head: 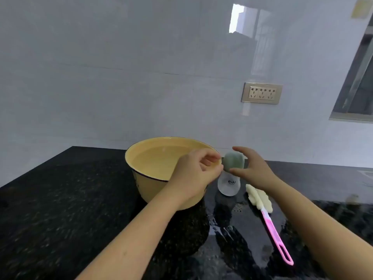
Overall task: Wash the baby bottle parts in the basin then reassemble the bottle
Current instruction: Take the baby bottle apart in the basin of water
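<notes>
baby bottle [229, 185] upright beside basin [150, 189] | your right hand [255, 171] grips its grey-green cap [232, 161], thumb in front | your left hand [193, 170], fingers curled, at cap's left edge; grip unclear

The right hand [252, 168] grips the cap [234, 161] on the bottle [229, 183] (left hand [195, 170] touching).
</notes>
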